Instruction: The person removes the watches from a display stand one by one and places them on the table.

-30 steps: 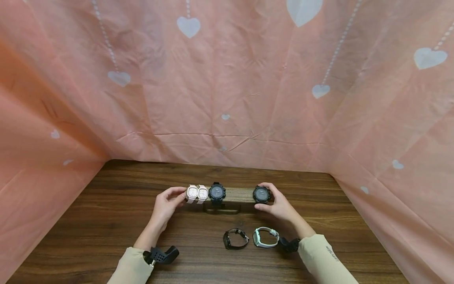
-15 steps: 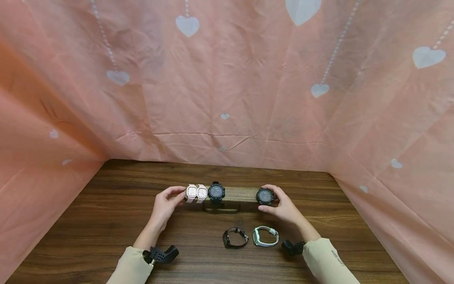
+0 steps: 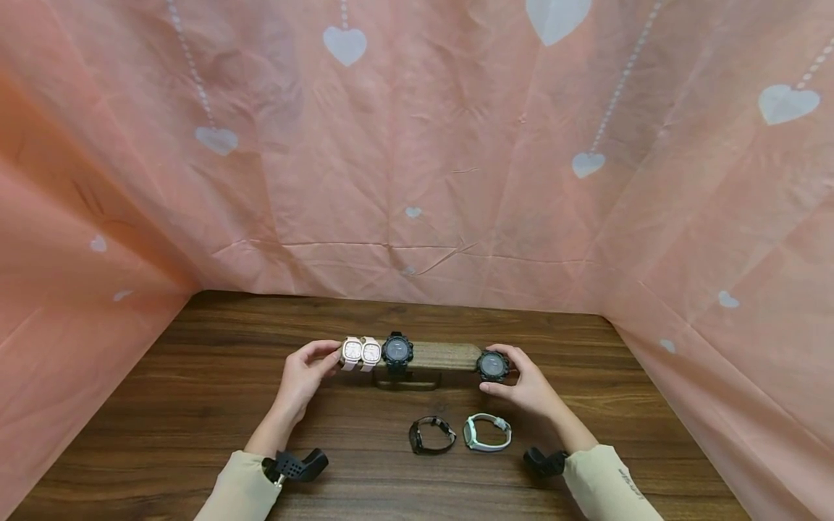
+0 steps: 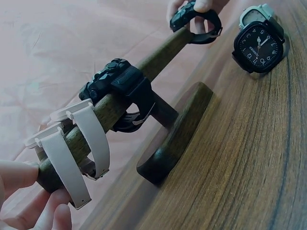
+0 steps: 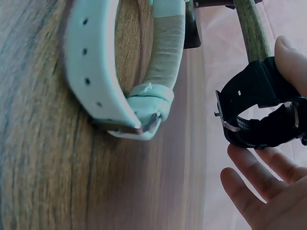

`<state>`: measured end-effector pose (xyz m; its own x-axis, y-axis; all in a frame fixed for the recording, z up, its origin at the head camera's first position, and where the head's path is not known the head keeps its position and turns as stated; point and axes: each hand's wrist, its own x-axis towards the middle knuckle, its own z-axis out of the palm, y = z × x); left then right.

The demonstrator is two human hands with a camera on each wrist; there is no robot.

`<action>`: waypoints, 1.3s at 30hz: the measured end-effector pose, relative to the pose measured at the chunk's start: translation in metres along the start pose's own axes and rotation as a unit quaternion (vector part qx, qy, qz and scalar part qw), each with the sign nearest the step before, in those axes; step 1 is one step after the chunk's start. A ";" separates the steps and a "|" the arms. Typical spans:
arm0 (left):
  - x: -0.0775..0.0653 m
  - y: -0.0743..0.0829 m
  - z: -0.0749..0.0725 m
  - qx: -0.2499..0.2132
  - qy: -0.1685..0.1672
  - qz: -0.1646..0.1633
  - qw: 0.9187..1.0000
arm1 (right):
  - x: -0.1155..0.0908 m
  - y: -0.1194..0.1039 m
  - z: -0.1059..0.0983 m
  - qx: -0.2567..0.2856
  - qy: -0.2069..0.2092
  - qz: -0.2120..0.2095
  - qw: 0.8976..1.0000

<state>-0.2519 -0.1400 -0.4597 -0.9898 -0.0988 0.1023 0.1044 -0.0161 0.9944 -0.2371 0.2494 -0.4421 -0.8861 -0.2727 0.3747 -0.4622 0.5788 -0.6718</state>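
With the left hand (image 3: 302,380), pinching the left end of a wooden watch stand (image 3: 446,356) between thumb and curled fingers. With the right hand (image 3: 531,387), pinching a bulky black round watch (image 3: 493,366), thumb on the near side, fingers on the far side; held at the right tip of the stand's bar, strap closed in a loop, impossible to tell whether touching the wood.

Strapped round the left half of the bar, counting inward from the left hand: a first pale pink watch (image 3: 352,351), then a second pale pink watch (image 3: 371,352) just beside, both square-cased, then a second bulky black watch (image 3: 397,350). Carried below on a short upright (image 4: 164,114) and a rounded base (image 4: 192,120).

On the brown wood-grain table (image 3: 365,463), nearer than the stand: a black square-faced watch (image 3: 418,438) with white numerals and, just right of it, a mint watch (image 3: 470,433), both looped and resting on edge, faces turned toward the left.

Strapped at the wrists, just beyond beige sleeves (image 3: 237,488), black wrist cameras (image 3: 302,467). Hung behind and at both sides, peach-pink cloth (image 3: 417,145) printed with white hearts (image 3: 345,45).
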 end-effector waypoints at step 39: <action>0.000 -0.001 0.001 0.002 0.001 -0.006 1.000 | -0.043 0.005 -0.023 -0.075 -0.007 -0.033 0.997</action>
<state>-0.2522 -0.1387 -0.4608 -0.9909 -0.1004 0.0896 0.0914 -0.0134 0.9957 -0.2005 0.2818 -0.4474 -0.8544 -0.3250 0.4054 -0.5110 0.6668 -0.5424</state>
